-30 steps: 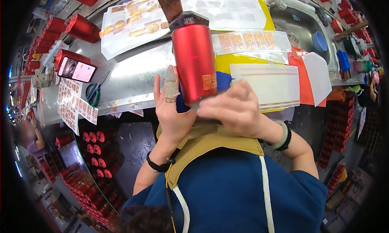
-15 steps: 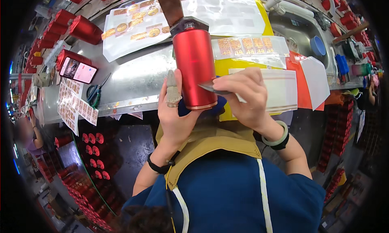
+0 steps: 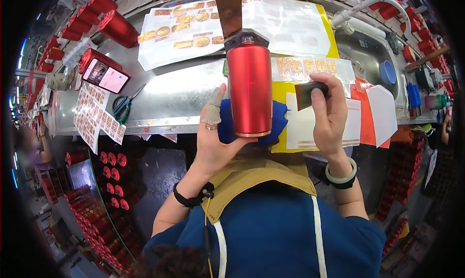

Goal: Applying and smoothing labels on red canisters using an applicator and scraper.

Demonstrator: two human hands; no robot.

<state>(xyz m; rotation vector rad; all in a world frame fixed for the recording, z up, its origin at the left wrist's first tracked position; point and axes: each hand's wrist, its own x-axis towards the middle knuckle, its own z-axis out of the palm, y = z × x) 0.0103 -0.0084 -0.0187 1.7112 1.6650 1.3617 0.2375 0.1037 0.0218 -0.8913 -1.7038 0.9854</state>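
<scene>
A glossy red metal canister (image 3: 250, 91) with a copper-coloured bottom rim sits with its far end against a dark angular holder (image 3: 247, 37). My left hand (image 3: 213, 145) grips it at the near left, thumb along the bottom rim; one finger wears a pale, worn fabric cover (image 3: 213, 114). To the right of the canister and apart from it, my right hand (image 3: 332, 116) pinches a small dark flat scraper (image 3: 304, 95) between thumb and fingers. A blue cloth (image 3: 278, 123) lies behind the canister's lower end.
Gold sticker sheets (image 3: 181, 26) cover the far bench. On the left are a phone (image 3: 105, 76), scissors (image 3: 127, 106) and small sticker sheets (image 3: 99, 118). To the right stand a sink (image 3: 368, 53) and a blue bowl (image 3: 387, 72). Several red canisters (image 3: 117, 29) line the sides.
My right hand has lifted the scraper off the canister's side and moved it up and to the right, turning its flat face into view. My left hand stays on the canister.
</scene>
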